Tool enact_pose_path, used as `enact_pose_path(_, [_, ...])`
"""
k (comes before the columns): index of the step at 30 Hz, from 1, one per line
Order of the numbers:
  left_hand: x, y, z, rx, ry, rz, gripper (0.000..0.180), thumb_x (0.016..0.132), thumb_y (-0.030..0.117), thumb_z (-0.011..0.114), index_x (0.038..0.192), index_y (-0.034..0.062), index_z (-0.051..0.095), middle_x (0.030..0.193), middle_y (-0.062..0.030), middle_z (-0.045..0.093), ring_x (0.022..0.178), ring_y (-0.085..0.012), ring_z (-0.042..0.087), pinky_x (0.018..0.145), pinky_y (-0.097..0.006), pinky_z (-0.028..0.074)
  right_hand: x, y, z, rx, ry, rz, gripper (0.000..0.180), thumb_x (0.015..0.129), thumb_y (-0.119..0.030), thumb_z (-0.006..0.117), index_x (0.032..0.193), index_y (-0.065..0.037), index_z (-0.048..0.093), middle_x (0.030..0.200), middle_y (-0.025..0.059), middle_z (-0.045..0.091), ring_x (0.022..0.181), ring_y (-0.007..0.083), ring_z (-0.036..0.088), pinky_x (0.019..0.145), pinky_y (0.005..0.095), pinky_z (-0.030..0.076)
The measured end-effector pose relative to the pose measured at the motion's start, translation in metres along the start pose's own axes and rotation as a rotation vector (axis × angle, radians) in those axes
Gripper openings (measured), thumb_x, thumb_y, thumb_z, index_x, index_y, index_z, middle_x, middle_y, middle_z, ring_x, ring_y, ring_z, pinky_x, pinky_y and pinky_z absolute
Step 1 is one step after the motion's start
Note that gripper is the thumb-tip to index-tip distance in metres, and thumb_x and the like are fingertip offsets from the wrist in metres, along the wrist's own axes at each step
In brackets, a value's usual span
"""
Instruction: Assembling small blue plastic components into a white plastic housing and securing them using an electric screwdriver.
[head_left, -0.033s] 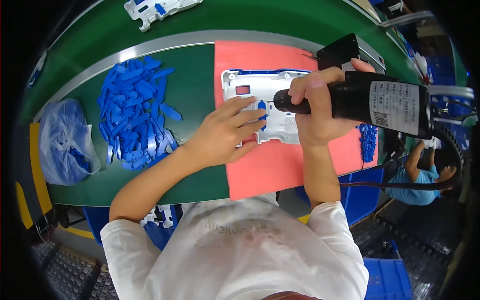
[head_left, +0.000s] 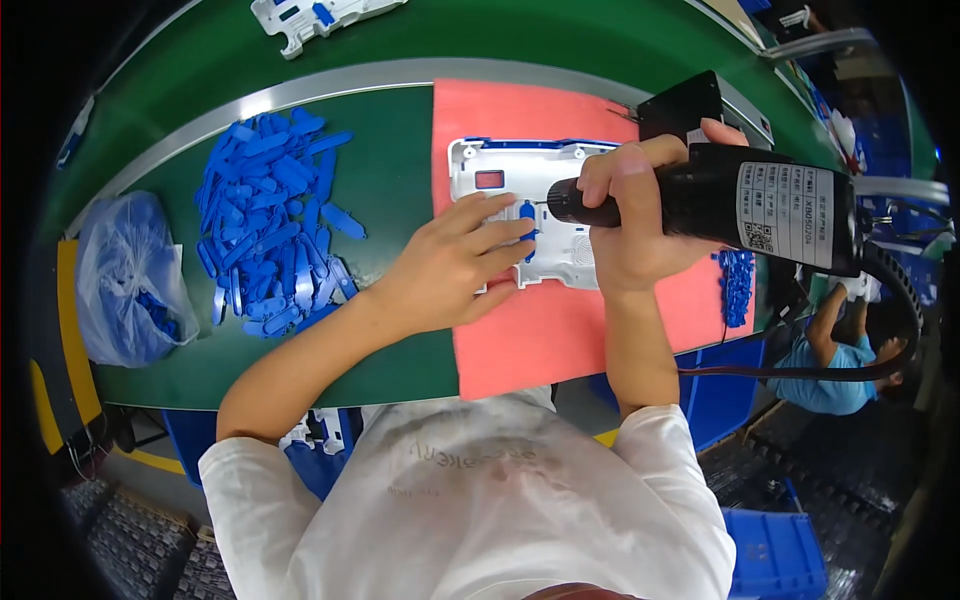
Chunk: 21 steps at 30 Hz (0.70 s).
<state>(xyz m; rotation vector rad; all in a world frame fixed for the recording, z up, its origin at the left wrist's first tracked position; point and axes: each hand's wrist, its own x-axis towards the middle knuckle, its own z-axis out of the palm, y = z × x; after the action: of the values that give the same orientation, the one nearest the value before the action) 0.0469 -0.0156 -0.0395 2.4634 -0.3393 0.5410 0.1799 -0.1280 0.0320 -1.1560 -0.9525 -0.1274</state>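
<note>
Screwdriver (head_left: 705,200), black and corded, held firmly in the right hand (head_left: 637,215), bit aimed left at the blue insert (head_left: 528,212); can't tell if it touches. Left hand (head_left: 462,258) has fingers spread over the white plastic housing (head_left: 556,256), tips at the insert; grip unclear. Housing lies on the pink mat (head_left: 540,345). Bar a slight view shift, nothing visibly changed since the last frame: no progress at the insert. Beyond the metal rail (head_left: 380,74): second white housing (head_left: 350,14).
</note>
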Motion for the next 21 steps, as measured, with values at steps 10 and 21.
enact_pose_path(10, [-0.004,-0.003,0.000,-0.017,0.023,-0.021,0.040,0.070,0.016,0.073,0.108,0.0046,0.068,0.121,-0.0084,0.061,0.124,-0.0330,0.050,0.102,-0.047,0.044,0.003,0.003,0.018,0.106,0.170,0.069,0.051,0.078,0.008,0.061,0.120,0.005,0.032,0.059,0.0054,0.056,0.046,0.0121,0.054,0.051,0.0246,0.047])
enact_pose_path(21, [-0.004,-0.002,0.000,0.021,0.014,-0.018,0.039,0.068,0.015,0.074,0.105,0.0045,0.069,0.119,-0.0071,0.062,0.123,-0.0318,0.050,0.103,-0.047,0.043,-0.005,0.011,0.013,-0.035,-0.028,-0.001,0.055,0.078,0.014,0.053,0.125,-0.004,0.031,0.065,0.0094,0.054,0.046,0.0175,0.052,0.049,0.0351,0.049])
